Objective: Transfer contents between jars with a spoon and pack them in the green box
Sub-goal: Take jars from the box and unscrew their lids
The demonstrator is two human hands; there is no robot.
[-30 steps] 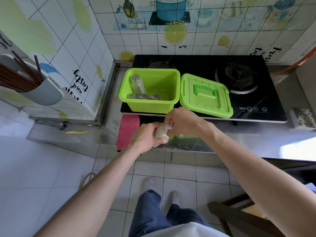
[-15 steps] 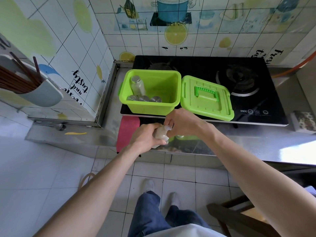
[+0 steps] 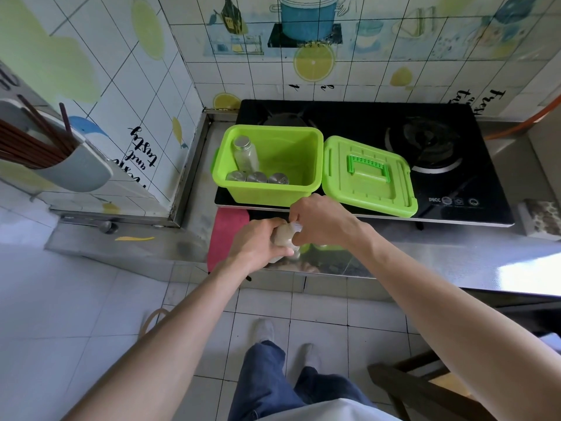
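Note:
My left hand (image 3: 258, 243) grips a small clear jar (image 3: 282, 235) of pale contents over the steel counter's front edge. My right hand (image 3: 318, 221) curls over the jar's top, hiding the lid. Behind them the open green box (image 3: 315, 165) stands on the stove's left side. Inside it one jar (image 3: 246, 154) stands at the back left, and three silver-lidded jars (image 3: 256, 177) line the front wall. The green lid (image 3: 367, 174) with its handle lies flat just right of the box. No spoon is in view.
The black gas stove (image 3: 425, 138) fills the back of the counter. A red cloth (image 3: 226, 235) hangs over the counter edge left of my hands. A sponge (image 3: 540, 218) lies at the far right. A chopstick holder (image 3: 73, 167) hangs on the left wall. A wooden chair (image 3: 425, 387) stands lower right.
Both hands stay on the jar at the counter edge. The right hand has shifted slightly on the jar's top; the view has tilted a little.

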